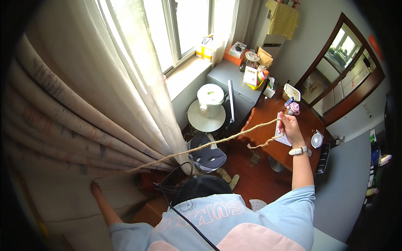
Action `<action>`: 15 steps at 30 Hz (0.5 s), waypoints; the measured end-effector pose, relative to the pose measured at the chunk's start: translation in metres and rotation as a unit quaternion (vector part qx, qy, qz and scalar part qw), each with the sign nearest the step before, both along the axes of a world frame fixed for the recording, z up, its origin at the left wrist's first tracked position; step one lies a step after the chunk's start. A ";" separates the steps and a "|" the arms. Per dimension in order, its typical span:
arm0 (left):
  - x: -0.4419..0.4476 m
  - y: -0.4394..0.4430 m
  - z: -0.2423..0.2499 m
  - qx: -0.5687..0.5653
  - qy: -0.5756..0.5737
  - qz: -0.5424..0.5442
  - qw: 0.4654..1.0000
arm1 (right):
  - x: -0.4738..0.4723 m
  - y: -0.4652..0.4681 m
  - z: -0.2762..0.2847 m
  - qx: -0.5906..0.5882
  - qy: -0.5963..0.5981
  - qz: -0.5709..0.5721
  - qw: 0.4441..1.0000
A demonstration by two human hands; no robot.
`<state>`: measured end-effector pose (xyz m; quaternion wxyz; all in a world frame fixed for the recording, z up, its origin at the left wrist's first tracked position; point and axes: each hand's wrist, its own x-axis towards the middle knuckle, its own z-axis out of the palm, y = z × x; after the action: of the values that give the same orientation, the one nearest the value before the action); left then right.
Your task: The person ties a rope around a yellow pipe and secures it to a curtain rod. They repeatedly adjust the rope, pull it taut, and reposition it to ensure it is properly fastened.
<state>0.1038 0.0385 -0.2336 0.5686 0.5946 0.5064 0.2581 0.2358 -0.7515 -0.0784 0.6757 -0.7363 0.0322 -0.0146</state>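
Note:
A length of twisted jute rope (201,146) runs slantwise across the view, drawn fairly straight between my two hands. My right hand (290,127) is raised at the right, closed around the rope, and a short frayed tail hangs below it. Far out at the left, low over a pale surface (72,200), my left hand (96,189) has its fingers closed on the other end. That end is dim and blurred. A thin line like more rope (81,217) lies along the pale surface beneath my left arm.
Patterned curtains (94,125) hang at the left beside a window. A white bucket-like appliance (210,95) sits on a round stand. At the right is a wooden table (263,117) with a notebook (284,138) and small fan (317,139). A black cable (182,215) crosses my shirt.

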 end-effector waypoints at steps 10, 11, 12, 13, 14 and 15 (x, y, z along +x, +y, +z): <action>0.017 -0.042 -0.015 0.089 0.028 -0.218 0.972 | 0.016 0.050 0.028 -0.126 0.019 0.118 0.985; 0.018 -0.049 -0.015 0.087 0.039 -0.219 0.971 | 0.018 0.056 0.026 -0.139 0.005 0.123 0.983; 0.018 -0.054 -0.016 0.078 0.037 -0.208 0.974 | 0.021 0.062 0.024 -0.162 -0.014 0.132 0.978; 0.017 -0.058 -0.018 0.066 0.058 -0.205 0.975 | 0.023 0.068 0.022 -0.185 -0.052 0.140 0.971; 0.015 -0.060 -0.021 0.077 0.078 -0.197 0.974 | 0.026 0.073 0.020 -0.193 -0.066 0.141 0.969; 0.014 -0.061 -0.024 0.046 0.072 -0.200 0.976 | 0.028 0.077 0.018 -0.198 -0.074 0.144 0.967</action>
<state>0.1174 -0.0227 -0.2580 0.5429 0.7266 0.4042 0.1183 0.2635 -0.6742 -0.0603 0.5115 -0.8494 -0.1276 0.0229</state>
